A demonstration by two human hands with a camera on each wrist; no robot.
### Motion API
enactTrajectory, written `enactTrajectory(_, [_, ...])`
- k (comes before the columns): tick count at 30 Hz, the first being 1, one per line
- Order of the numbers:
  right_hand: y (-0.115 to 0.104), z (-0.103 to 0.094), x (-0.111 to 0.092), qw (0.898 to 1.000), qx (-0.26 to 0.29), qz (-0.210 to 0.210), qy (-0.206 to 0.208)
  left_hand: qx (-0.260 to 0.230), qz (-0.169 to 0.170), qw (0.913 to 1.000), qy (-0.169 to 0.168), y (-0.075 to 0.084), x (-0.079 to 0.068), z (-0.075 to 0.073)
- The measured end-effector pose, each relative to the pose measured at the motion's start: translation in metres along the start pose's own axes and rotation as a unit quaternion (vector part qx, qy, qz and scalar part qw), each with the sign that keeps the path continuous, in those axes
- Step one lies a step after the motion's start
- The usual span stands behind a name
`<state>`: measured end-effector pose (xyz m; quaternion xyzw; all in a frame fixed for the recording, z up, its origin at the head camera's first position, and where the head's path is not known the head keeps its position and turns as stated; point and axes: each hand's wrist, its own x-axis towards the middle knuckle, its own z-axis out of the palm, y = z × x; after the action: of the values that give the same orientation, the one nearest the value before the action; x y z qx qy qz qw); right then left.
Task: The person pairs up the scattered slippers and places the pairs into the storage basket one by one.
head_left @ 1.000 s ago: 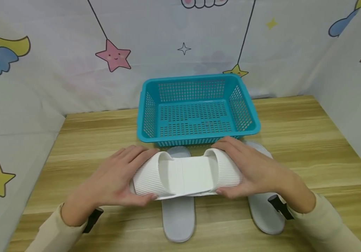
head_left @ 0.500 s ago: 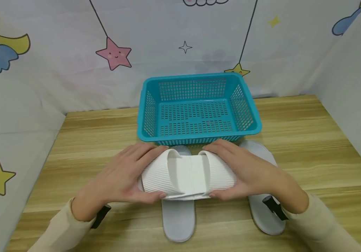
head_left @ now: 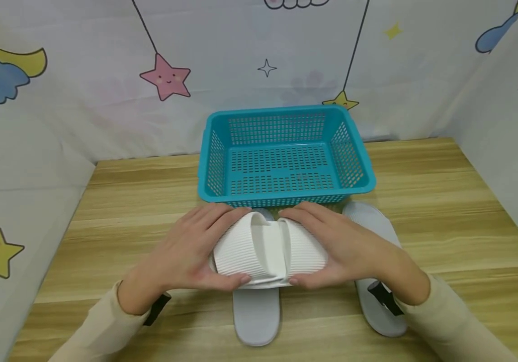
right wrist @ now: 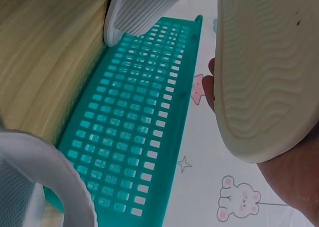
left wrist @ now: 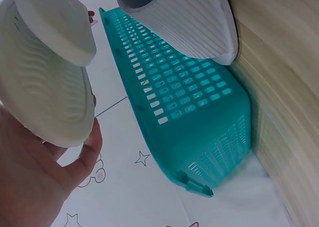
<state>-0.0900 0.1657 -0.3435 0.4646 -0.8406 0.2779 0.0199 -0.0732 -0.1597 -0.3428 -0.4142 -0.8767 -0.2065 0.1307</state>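
Note:
Two white slippers with ribbed straps are held above the table, drawn together so that one overlaps the other. My left hand [head_left: 195, 251] grips the left white slipper [head_left: 238, 251], thumb along the near side and fingers over the far side. In the same manner my right hand [head_left: 345, 246] grips the right white slipper [head_left: 309, 249]. The wavy sole [right wrist: 269, 77] of a white slipper shows in the right wrist view. Below them a grey slipper [head_left: 256, 317] lies on the table, partly hidden. Another grey slipper [head_left: 372, 221] lies under my right forearm.
A turquoise mesh basket [head_left: 281, 197] stands at the back of the wooden table [head_left: 150, 186], just beyond the slippers. Nothing lies in it. White cloth [head_left: 223, 50] with star patterns hangs behind the table and at both sides.
Both hands have moved toward each other, sliding the two white slippers further over one another. The gap between their straps has narrowed. Basket and grey slippers have stayed in place.

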Motion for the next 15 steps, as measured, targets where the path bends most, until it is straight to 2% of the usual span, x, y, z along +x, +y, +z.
enactTrajectory(8, [-0.002, -0.0008, 0.0004, 1.0, -0.025, 0.012, -0.001, -0.002, -0.003, 0.9999, 0.016, -0.0001, -0.0009, 0.0009])
enactTrajectory(15, [-0.0062, 0.0028, -0.0012, 0.999, 0.003, 0.025, -0.032, -0.019, 0.001, 0.9995, 0.023, 0.0005, 0.0002, 0.0045])
